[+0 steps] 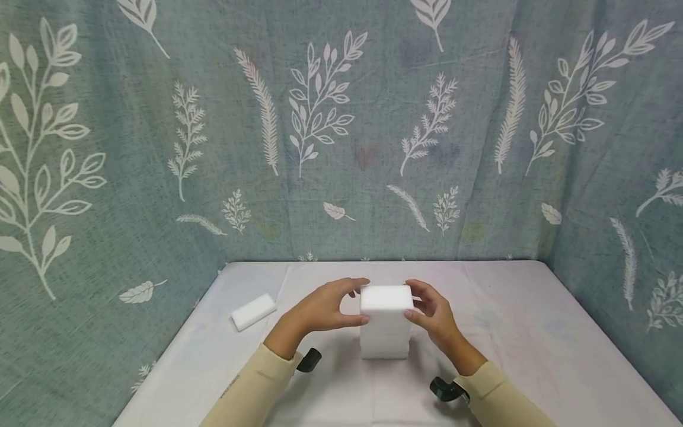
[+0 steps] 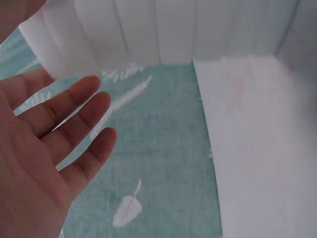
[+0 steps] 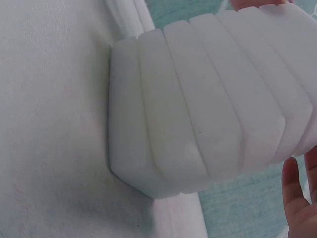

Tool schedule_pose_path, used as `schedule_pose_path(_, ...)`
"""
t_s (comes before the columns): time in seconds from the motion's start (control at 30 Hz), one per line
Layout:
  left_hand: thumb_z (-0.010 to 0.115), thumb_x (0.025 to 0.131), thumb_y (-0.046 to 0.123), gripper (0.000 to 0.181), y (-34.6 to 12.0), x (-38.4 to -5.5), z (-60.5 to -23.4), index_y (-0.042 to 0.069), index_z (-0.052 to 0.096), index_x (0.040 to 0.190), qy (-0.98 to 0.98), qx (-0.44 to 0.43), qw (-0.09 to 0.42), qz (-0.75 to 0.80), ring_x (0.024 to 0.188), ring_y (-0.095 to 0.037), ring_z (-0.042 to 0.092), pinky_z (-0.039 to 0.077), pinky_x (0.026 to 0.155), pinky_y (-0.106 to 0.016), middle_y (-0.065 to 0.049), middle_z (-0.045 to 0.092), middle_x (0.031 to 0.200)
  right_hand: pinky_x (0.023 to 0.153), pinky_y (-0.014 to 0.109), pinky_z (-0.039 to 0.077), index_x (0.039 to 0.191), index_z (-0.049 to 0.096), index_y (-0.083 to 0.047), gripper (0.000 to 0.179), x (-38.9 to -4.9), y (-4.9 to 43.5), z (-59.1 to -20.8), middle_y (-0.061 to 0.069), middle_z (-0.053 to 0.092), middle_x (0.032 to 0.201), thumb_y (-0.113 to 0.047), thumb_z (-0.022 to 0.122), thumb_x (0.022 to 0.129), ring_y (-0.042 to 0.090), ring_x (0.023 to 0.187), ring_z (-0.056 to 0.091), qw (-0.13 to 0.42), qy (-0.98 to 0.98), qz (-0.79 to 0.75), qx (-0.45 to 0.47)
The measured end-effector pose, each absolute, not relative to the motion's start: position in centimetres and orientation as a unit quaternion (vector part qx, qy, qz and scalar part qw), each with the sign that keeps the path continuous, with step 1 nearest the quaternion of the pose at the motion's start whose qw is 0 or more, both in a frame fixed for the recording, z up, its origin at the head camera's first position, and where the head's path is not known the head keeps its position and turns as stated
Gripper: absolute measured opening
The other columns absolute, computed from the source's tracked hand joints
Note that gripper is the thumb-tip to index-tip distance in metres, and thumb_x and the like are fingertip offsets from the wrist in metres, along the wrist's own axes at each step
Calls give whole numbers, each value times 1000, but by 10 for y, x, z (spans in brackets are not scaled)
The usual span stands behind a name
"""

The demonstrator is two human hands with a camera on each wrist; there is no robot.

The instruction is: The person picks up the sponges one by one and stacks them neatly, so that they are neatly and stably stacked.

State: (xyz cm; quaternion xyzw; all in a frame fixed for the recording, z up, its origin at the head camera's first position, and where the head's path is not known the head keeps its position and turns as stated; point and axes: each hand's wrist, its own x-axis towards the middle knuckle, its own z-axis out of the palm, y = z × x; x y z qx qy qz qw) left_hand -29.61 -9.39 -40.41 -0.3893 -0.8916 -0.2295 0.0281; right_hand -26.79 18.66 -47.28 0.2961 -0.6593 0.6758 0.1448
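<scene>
A stack of white foam sponges (image 1: 385, 335) stands upright on the table, several slabs lying flat one on another. My left hand (image 1: 323, 307) pinches the left end of the top sponge (image 1: 386, 298) between thumb and index finger; its other fingers (image 2: 79, 158) spread apart, clear of the slabs in the left wrist view. At the opposite end, my right hand (image 1: 436, 317) holds the same sponge with the thumb on the near side and fingers at the far side. The slab edges (image 3: 213, 109) line up slightly unevenly in the right wrist view.
One loose white sponge (image 1: 253, 312) lies tilted at the table's left side. A white cloth covers the table (image 1: 512, 332). Green leaf-patterned fabric (image 1: 341, 136) hangs behind and along both sides. Dark wrist cameras (image 1: 447, 389) sit below the sleeves.
</scene>
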Motion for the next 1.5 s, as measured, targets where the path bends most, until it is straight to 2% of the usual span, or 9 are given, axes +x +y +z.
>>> schedule_pose_path(0.13, 65, 82, 65, 77, -109, -297, -406, 27, 44, 145, -900, -375, 23, -222, 109, -11, 55, 48, 86, -36, 13, 57, 119, 91, 28, 48, 135, 45, 11, 55, -269, 186, -473, 26, 54, 124, 10, 66, 84, 26, 109, 57, 154, -670, 665, 290)
schedule_pose_path(0.37, 68, 87, 50, 62, -145, -305, -414, 23, 51, 141, -917, -347, 41, -191, 107, -14, 57, 48, 87, -37, 7, 60, 117, 89, 28, 49, 134, 45, 10, 54, -269, 187, -473, 25, 55, 122, 9, 66, 84, 23, 108, 57, 153, -669, 668, 289)
schedule_pose_path(0.5, 71, 88, 42, 55, -174, -314, -430, 21, 56, 136, -939, -300, 48, -159, 106, -16, 59, 49, 86, -39, 5, 62, 115, 89, 30, 49, 132, 47, 11, 52, -270, 187, -477, 26, 55, 121, 9, 67, 84, 28, 106, 57, 144, -659, 681, 285)
schedule_pose_path(0.63, 74, 87, 36, 54, -206, -324, -444, 16, 57, 134, -957, -246, 36, -148, 109, -22, 58, 47, 90, -44, -2, 63, 117, 89, 30, 49, 132, 47, 11, 52, -269, 186, -480, 26, 55, 120, 9, 67, 83, 28, 106, 58, 141, -661, 680, 283)
schedule_pose_path(0.8, 75, 85, 36, 62, -243, -332, -453, 10, 54, 138, -971, -184, 24, -152, 124, -36, 48, 39, 99, -55, -16, 54, 133, 90, 31, 49, 135, 45, 9, 55, -269, 185, -479, 26, 54, 123, 9, 67, 84, 25, 108, 56, 147, -662, 674, 293)
schedule_pose_path(0.9, 77, 83, 38, 72, -261, -335, -458, 5, 49, 140, -975, -148, 17, -162, 128, -42, 42, 36, 100, -59, -23, 46, 140, 90, 31, 48, 136, 44, 10, 57, -269, 185, -477, 27, 53, 124, 10, 66, 84, 24, 109, 56, 144, -658, 677, 296)
schedule_pose_path(1.07, 80, 78, 41, 81, -283, -339, -469, 0, 47, 140, -981, -112, 12, -160, 126, -46, 42, 37, 98, -62, -28, 45, 138, 91, 30, 48, 135, 45, 9, 56, -271, 184, -477, 27, 53, 123, 9, 67, 84, 24, 108, 56, 137, -655, 683, 291)
schedule_pose_path(1.27, 83, 75, 42, 89, -298, -342, -477, -3, 43, 141, -981, -86, 4, -172, 120, -46, 46, 39, 93, -63, -30, 46, 133, 90, 30, 48, 135, 46, 9, 55, -275, 184, -476, 29, 53, 123, 8, 67, 84, 30, 109, 55, 145, -652, 682, 296)
schedule_pose_path(1.5, 84, 73, 38, 91, -307, -342, -479, -7, 42, 140, -982, -76, -9, -170, 116, -48, 48, 40, 92, -62, -32, 47, 129, 91, 30, 48, 136, 46, 7, 57, -274, 184, -477, 24, 54, 126, 6, 68, 84, 31, 110, 55, 141, -666, 676, 283)
